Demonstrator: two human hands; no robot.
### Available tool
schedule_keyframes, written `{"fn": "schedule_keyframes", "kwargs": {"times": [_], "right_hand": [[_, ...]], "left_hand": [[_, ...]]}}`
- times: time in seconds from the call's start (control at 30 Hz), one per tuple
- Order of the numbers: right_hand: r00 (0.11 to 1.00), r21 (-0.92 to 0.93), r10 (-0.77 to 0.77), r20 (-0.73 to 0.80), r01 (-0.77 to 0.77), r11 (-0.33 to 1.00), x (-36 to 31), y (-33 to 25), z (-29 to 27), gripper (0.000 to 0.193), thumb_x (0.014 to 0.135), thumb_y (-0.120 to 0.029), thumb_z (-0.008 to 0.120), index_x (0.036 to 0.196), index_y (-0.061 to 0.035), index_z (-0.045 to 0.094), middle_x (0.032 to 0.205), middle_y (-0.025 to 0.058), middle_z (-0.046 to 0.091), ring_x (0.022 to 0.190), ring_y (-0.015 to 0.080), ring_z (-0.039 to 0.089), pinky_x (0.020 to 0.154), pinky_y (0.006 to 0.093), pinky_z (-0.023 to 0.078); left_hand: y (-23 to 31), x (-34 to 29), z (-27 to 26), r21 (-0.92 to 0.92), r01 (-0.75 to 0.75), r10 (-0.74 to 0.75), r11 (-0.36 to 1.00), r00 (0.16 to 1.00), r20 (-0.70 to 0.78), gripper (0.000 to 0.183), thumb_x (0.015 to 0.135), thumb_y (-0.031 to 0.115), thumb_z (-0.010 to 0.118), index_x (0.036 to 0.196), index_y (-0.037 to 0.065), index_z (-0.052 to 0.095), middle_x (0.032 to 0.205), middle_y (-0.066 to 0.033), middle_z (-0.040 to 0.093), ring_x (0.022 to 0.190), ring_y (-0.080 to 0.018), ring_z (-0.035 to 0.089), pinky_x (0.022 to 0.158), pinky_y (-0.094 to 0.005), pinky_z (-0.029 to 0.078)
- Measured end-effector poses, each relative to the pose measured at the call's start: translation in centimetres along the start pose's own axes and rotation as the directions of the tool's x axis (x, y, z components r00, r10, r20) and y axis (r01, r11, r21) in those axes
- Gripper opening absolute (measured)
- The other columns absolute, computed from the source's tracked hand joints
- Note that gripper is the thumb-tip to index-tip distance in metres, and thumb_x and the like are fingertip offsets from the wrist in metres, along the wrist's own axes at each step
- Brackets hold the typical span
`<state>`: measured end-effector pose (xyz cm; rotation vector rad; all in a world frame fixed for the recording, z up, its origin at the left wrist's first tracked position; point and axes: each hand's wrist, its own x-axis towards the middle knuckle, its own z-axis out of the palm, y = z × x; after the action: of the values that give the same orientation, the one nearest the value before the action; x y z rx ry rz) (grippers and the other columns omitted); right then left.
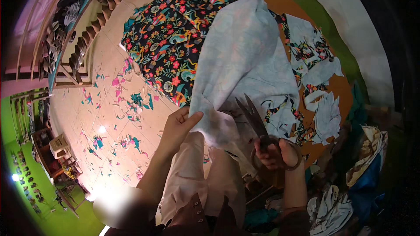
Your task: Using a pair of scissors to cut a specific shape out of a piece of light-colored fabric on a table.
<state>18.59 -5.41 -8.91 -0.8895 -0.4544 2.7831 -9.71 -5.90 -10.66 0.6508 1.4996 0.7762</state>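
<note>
A large piece of fabric (175,30), black with colourful flowers and birds, drapes over the table edge and hangs toward my lap. Its pale bluish reverse side (240,39) is folded over and faces up in the middle. My left hand (180,126) pinches the fabric's near edge between thumb and fingers. In my right hand (275,153) is a pair of large dark scissors (256,118), my fingers through the handle loops. The blades are slightly apart and point up and away, just over the fabric's right part, with no cloth visibly between them.
Cut scraps (321,113) of the same fabric lie on the orange-brown tabletop (345,87) at right. Teal and pink snippets litter the tiled floor (105,118) at left. Shoe forms fill a wooden rack (72,48). A small stool (60,145) stands far left; crumpled cloth (330,212) lies lower right.
</note>
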Motion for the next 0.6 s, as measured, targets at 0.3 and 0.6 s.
{"fn": "schedule_keyframes", "kwargs": {"times": [0.3,0.6], "right_hand": [[0.838,0.076,-0.495,-0.228,0.522,0.849,-3.2,5.7,0.4,0.055,0.073,-0.053,0.049,0.103,-0.0090,0.035,0.077,0.0048,0.039,0.062,0.0107,0.035,0.058,0.0245,0.033],[0.602,0.323,-0.629,-0.492,0.797,0.510,-3.0,4.0,1.2,0.025,0.081,-0.025,0.052,0.100,-0.0130,0.040,0.092,0.0095,0.053,0.062,0.0105,0.040,0.057,0.0274,0.037]], "left_hand": [[3.2,-2.1,7.2,-0.526,0.065,-0.001,0.848,0.993,0.121,0.030,0.082,0.017,0.050,0.106,0.001,0.043,0.090,-0.0063,0.056,0.076,-0.0103,0.055,0.064,-0.0220,0.044],[5.7,-4.1,15.6,-0.715,0.482,0.120,0.506,0.782,0.612,0.033,0.085,0.019,0.045,0.111,0.000,0.040,0.107,-0.0126,0.051,0.092,-0.0230,0.054,0.077,-0.0337,0.046]]}}
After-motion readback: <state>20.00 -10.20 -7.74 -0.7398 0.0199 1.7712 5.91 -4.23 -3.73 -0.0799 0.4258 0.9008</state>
